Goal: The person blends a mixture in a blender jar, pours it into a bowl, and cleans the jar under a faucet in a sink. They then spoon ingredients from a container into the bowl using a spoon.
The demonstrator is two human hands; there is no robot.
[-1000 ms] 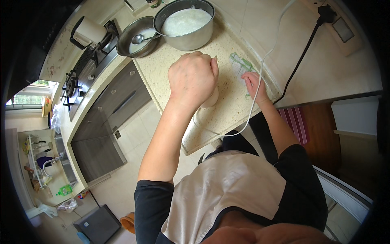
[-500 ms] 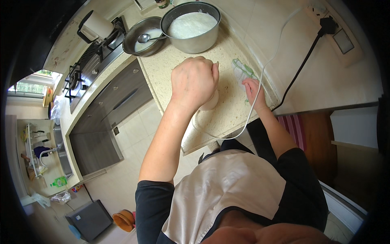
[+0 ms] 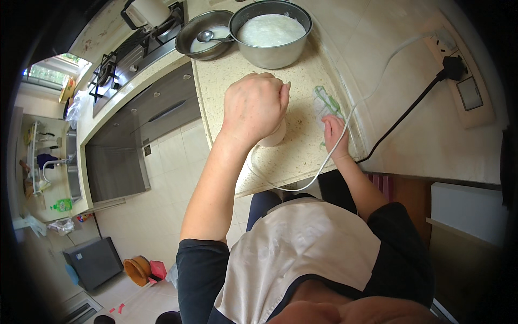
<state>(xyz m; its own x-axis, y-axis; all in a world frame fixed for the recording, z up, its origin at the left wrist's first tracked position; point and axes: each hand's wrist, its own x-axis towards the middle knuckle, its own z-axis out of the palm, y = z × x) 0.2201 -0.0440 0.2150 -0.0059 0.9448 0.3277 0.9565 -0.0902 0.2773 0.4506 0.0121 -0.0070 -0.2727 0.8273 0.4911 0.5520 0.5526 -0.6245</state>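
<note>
My left hand [image 3: 254,105] is closed in a fist over the counter [image 3: 216,86], around a white corded appliance [image 3: 274,137]. Only the appliance's rounded white lower part shows; its kind is hidden by my hand. A white cord [image 3: 294,189] loops from it toward the wall. My right hand [image 3: 335,135] lies at the counter's right side, fingers bent onto a white cloth with green trim [image 3: 328,100]. Beyond my left hand stands a big metal pot [image 3: 271,55] filled with a white, puffy mass. Left of the pot, a metal bowl [image 3: 190,49] contains white liquid and a spoon [image 3: 206,36].
At right, a wall socket [image 3: 470,94] has a black plug [image 3: 452,68] with a black cord running down to the counter. A gas stove [image 3: 129,59] with a white kettle [image 3: 148,13] is at far left. A grey bin [image 3: 94,264] and brown bucket [image 3: 137,270] stand on the floor.
The whole view has shifted, so the pot and bowl appear farther right. Both hands keep their holds, and my left hand has shifted only slightly over the counter.
</note>
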